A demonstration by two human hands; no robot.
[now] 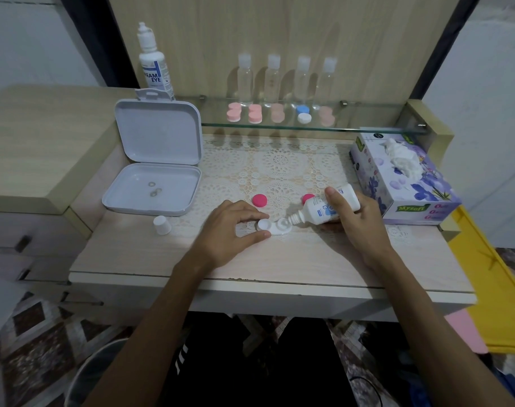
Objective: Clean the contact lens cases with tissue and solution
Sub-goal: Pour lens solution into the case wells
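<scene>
Here, wooden desk (pixel 309 259) carries lace mat (pixel 279 168), tissue box (pixel 403 174) at right. Right hand (pixel 359 221) curls round tipped solution bottle (pixel 326 207), nozzle over right well of white lens case (pixel 275 226) mid-desk. Left hand (pixel 229 230) pinches case's left well. Two pink caps (pixel 259 200) just behind.
</scene>
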